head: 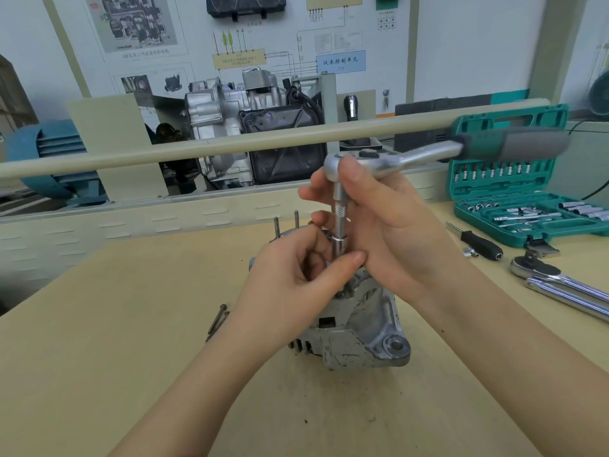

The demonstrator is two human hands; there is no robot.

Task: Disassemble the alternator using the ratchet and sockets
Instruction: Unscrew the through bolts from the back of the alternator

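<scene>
On our tan wooden table (99, 357), both hands pinch the steel ratchet extension (339, 222) over the grey alternator (359, 328); we should keep it vertical.

Left hand (296, 285) grips low, right hand (382, 232) high.

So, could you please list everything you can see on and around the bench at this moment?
alternator: one, grey metal, bench centre, under both hands
ratchet: one, chrome with green-grey handle, raised above the alternator
extension and socket: one set, chrome, vertical below the ratchet head
loose bolts: at least two, dark, bench left of the alternator
socket set case: one, teal, open, far right
screwdriver handle: one, black, in front of the case
second ratchet: one, chrome, right edge
bench: one, tan
gearbox: one, silver and black, behind the rail
left hand: pinches the socket's lower end
right hand: holds the ratchet head and extension
</scene>
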